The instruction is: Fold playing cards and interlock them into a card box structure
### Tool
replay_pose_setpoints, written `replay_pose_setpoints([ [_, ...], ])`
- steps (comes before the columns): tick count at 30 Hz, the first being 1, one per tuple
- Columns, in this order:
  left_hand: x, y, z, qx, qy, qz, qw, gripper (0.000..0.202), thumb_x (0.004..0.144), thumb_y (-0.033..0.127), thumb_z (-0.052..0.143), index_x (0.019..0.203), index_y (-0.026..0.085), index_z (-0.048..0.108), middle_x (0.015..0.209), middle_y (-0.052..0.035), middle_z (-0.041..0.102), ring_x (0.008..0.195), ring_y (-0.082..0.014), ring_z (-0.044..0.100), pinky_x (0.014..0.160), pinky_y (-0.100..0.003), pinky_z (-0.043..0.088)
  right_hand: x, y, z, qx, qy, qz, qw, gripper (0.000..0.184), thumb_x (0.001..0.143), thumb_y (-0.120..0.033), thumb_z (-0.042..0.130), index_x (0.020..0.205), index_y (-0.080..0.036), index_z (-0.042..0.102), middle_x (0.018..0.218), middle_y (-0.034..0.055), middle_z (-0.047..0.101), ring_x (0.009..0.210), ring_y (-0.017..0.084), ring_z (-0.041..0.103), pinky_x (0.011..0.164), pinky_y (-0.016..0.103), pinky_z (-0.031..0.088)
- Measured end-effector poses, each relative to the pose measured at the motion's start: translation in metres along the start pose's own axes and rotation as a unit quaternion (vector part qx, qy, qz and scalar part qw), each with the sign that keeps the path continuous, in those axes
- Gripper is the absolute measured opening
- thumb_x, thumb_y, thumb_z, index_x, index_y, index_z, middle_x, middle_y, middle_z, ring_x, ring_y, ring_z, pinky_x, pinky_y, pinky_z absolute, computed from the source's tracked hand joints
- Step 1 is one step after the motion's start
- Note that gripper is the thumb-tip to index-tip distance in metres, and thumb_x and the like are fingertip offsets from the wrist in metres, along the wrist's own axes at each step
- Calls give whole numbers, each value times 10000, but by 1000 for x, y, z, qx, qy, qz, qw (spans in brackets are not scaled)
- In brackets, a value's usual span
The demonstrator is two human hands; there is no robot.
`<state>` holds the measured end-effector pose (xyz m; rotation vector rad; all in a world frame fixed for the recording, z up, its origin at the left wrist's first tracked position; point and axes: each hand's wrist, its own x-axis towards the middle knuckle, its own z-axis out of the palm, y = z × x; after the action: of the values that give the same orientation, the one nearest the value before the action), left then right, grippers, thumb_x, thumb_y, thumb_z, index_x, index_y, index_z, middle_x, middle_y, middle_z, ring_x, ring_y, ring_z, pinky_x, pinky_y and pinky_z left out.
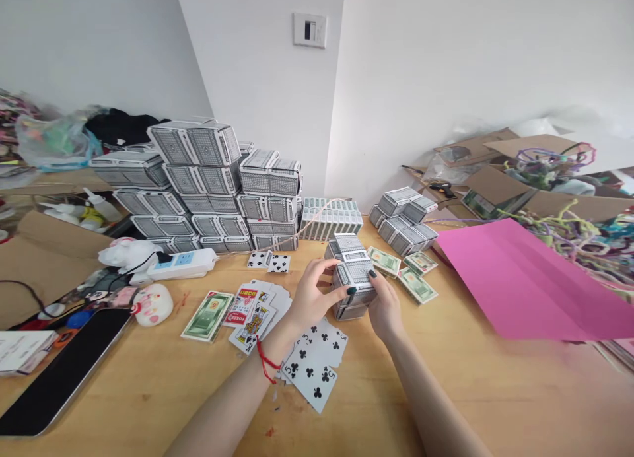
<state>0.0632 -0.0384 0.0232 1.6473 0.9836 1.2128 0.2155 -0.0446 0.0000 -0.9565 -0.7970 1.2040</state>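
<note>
Both my hands hold a small block built from folded playing cards (353, 274) that stands on the wooden table (446, 378). My left hand (311, 296) grips its left side with the fingers curled round it. Against the block's right side presses my right hand (384, 305), with its dark-nailed fingers bent on the top edge. Loose club cards (314, 361) lie face up under my left wrist. More face-up cards (252, 315) and a green card deck (208, 315) lie to the left.
A tall stack of card blocks (208, 186) stands at the back left, and a smaller pile (403, 219) at the back right. A pink paper sheet (525, 282) covers the right side. A power strip (181, 264), a tablet (59, 371) and cardboard boxes (495, 179) lie around.
</note>
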Motion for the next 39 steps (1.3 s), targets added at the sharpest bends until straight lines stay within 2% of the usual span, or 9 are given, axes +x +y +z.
replay_pose_setpoints([
  [10, -1, 5, 1, -4, 4, -13, 1000, 413, 715, 312, 647, 1097, 247, 506, 1121, -71, 483, 1007, -211, 516, 815, -351, 484, 2, 0, -2, 5, -7, 13, 1000, 303, 673, -394, 597, 892, -196, 667, 996, 24, 675, 957, 253, 561, 798, 335, 431],
  [19, 0, 5, -3, -16, -23, -9, 1000, 404, 718, 256, 639, 1100, 259, 505, 1126, -63, 480, 1028, -213, 503, 821, -362, 483, -1, -3, 2, 6, -4, 4, 1000, 282, 676, -392, 587, 873, -206, 664, 917, 19, 687, 887, 241, 576, 767, 333, 439],
  [32, -2, 5, -3, -38, -35, -35, 998, 430, 706, 189, 629, 1107, 249, 484, 1170, -66, 473, 1085, -213, 471, 838, -353, 471, -3, -4, 3, 30, -26, 2, 999, 231, 710, -346, 561, 874, -217, 659, 896, 6, 682, 866, 222, 569, 769, 319, 424],
  [39, 0, 7, -3, -60, -45, -70, 995, 448, 683, 167, 639, 1094, 238, 475, 1180, -68, 473, 1111, -225, 449, 836, -351, 465, -2, 0, 1, 26, -35, -11, 999, 260, 719, -340, 549, 919, -205, 646, 967, 18, 670, 908, 231, 556, 795, 327, 413],
])
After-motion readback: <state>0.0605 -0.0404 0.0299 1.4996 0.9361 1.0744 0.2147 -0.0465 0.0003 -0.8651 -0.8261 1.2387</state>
